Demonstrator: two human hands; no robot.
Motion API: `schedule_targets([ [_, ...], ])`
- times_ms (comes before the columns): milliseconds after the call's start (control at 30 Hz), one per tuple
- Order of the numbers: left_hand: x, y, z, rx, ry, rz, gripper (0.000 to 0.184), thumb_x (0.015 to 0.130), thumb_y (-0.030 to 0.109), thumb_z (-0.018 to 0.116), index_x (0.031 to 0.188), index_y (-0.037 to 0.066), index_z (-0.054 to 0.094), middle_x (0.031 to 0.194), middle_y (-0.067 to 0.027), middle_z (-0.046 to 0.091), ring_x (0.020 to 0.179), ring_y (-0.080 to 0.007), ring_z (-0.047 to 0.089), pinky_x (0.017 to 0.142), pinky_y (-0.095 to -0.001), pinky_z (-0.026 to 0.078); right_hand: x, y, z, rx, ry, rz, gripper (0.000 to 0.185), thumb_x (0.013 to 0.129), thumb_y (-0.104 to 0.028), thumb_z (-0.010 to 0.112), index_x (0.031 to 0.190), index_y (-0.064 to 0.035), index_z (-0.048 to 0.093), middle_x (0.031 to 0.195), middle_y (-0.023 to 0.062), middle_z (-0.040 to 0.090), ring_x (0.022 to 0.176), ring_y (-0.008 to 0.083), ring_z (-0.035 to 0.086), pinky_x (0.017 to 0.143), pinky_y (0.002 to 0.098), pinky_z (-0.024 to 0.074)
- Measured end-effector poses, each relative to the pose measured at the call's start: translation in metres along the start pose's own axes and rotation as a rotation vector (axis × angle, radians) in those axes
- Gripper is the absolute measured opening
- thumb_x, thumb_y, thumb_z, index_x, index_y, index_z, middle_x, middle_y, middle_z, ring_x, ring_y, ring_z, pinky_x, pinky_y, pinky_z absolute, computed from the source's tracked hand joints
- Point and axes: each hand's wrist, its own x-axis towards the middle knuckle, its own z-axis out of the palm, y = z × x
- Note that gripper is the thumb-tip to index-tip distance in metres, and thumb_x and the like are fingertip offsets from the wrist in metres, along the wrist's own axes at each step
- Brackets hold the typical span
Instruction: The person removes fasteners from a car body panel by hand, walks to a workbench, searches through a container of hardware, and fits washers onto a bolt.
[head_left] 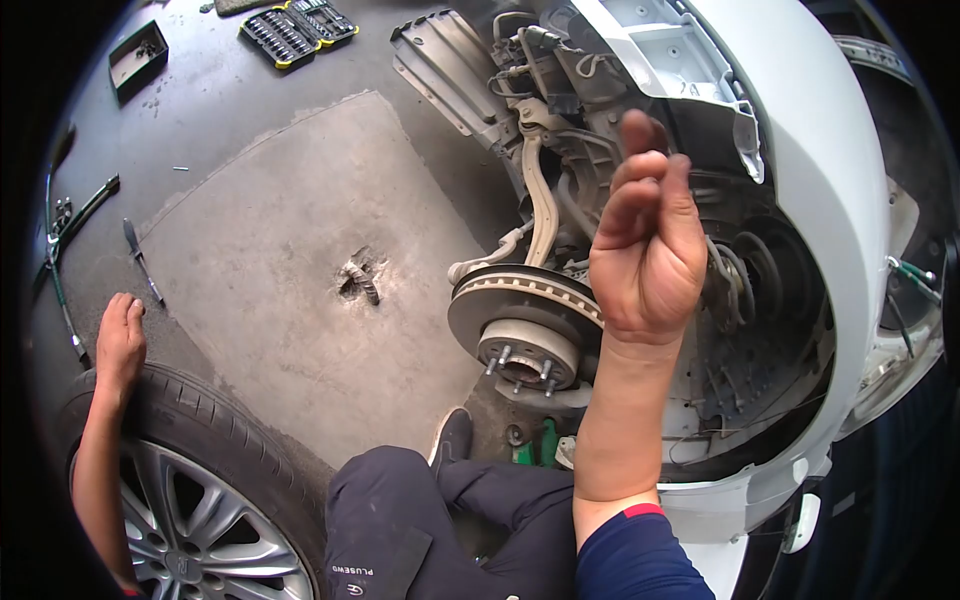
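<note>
My right hand (650, 245) is raised in front of the car's wheel well, palm showing. Its fingers are loosely bent and apart, with nothing visible in them. Below and left of it, the bare brake disc (525, 300) shows its hub and studs. My left hand (122, 340) is at the far left, just above the tyre (215, 425) of a wheel lying on its side; its fingers are stretched out and hold nothing visible. Whether it touches the rubber I cannot tell. Close above its fingertips lies a screwdriver (142, 262) on the floor.
A cross-shaped wrench (57, 245) lies at the left edge. Farther off are a small open box (138, 60) and a socket set (295, 32). The white fender (845, 170) curves along the right. A green jack part (537, 443) stands below the disc.
</note>
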Motion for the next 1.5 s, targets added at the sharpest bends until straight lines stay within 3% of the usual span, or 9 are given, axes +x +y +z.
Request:
schedule_targets([
  [33,0.0,0.0,0.002,-0.004,-0.005,-0.009,0.03,0.113,0.021,0.048,0.099,-0.005,0.051,0.097,-0.0227,0.051,0.094,-0.0441,0.054,0.088,-0.0491,0.046,0.002,-0.001,-0.003,0.005,-0.036,-0.028,0.042,0.115,-0.017,0.058,0.145,0.0118,0.054,0.149,0.0246,0.061,0.118,0.0189,0.072,0.098,0.0242,0.0675],
  [67,0.0,-0.002,0.002,-0.009,-0.012,-0.018,0.03,0.113,0.021,0.048,0.099,-0.005,0.051,0.097,-0.0226,0.051,0.093,-0.0439,0.054,0.088,-0.049,0.046,0.002,-0.003,-0.004,-0.016,0.032,-0.021,0.043,0.113,-0.022,0.063,0.143,0.008,0.057,0.143,0.0189,0.066,0.108,0.0159,0.071,0.093,0.0246,0.0664],
  [167,0.001,0.0,-0.001,-0.042,-0.017,-0.04,0.03,0.113,0.021,0.048,0.099,-0.005,0.051,0.097,-0.0223,0.051,0.092,-0.0432,0.054,0.087,-0.0485,0.046,0.005,0.003,-0.013,0.05,-0.131,-0.119,0.04,0.112,-0.023,0.066,0.14,0.0043,0.059,0.132,0.015,0.069,0.098,0.0148,0.066,0.088,0.0275,0.0626],
  [200,0.0,0.001,0.0,-0.056,-0.017,-0.046,0.03,0.113,0.021,0.048,0.099,-0.005,0.051,0.097,-0.0223,0.051,0.092,-0.043,0.054,0.086,-0.0482,0.046,0.004,0.002,-0.008,0.053,-0.053,-0.139,0.035,0.111,-0.022,0.068,0.135,0.0026,0.061,0.123,0.0122,0.068,0.094,0.0155,0.062,0.085,0.0311,0.0587],
  [300,-0.001,-0.003,0.003,-0.063,0.005,-0.031,0.03,0.113,0.021,0.048,0.098,-0.005,0.051,0.096,-0.0221,0.05,0.09,-0.0425,0.053,0.086,-0.0477,0.046,0.003,0.009,0.005,-0.046,0.045,-0.228,0.034,0.109,-0.017,0.071,0.135,0.003,0.061,0.121,0.0122,0.067,0.098,0.0172,0.063,0.089,0.0295,0.0619],
  [500,0.0,0.0,0.002,-0.035,-0.005,-0.019,0.03,0.113,0.021,0.048,0.098,-0.005,0.051,0.094,-0.0218,0.05,0.09,-0.043,0.054,0.086,-0.0482,0.047,0.018,0.008,-0.002,0.153,0.017,-0.24,0.03,0.105,-0.004,0.072,0.132,0.0085,0.065,0.13,0.0179,0.07,0.12,0.0244,0.068,0.104,0.0298,0.0647],
  [600,-0.001,0.007,-0.001,-0.028,-0.008,-0.026,0.029,0.112,0.02,0.048,0.098,-0.004,0.052,0.095,-0.0218,0.051,0.091,-0.0434,0.054,0.086,-0.0483,0.047,0.018,-0.001,0.005,0.239,0.12,-0.201,0.026,0.105,-0.001,0.071,0.129,0.0093,0.068,0.131,0.022,0.071,0.125,0.0275,0.069,0.107,0.0327,0.0641],
  [900,-0.001,0.007,-0.002,-0.024,-0.014,-0.015,0.028,0.113,0.02,0.048,0.099,-0.004,0.053,0.096,-0.0221,0.053,0.092,-0.0439,0.056,0.086,-0.0482,0.048,0.019,0.008,0.007,0.275,0.025,-0.241,0.021,0.106,-0.002,0.07,0.124,0.0084,0.068,0.123,0.0197,0.074,0.112,0.0262,0.073,0.107,0.0359,0.0642],
  [1500,0.0,0.006,-0.003,-0.024,-0.039,-0.037,0.029,0.113,0.021,0.048,0.1,-0.004,0.053,0.096,-0.0219,0.053,0.091,-0.0446,0.056,0.085,-0.049,0.048,0.026,0.011,0.012,0.453,0.053,-0.242,0.016,0.103,0.0,0.072,0.117,0.0085,0.07,0.112,0.0185,0.076,0.108,0.0267,0.074,0.103,0.0357,0.0663],
])
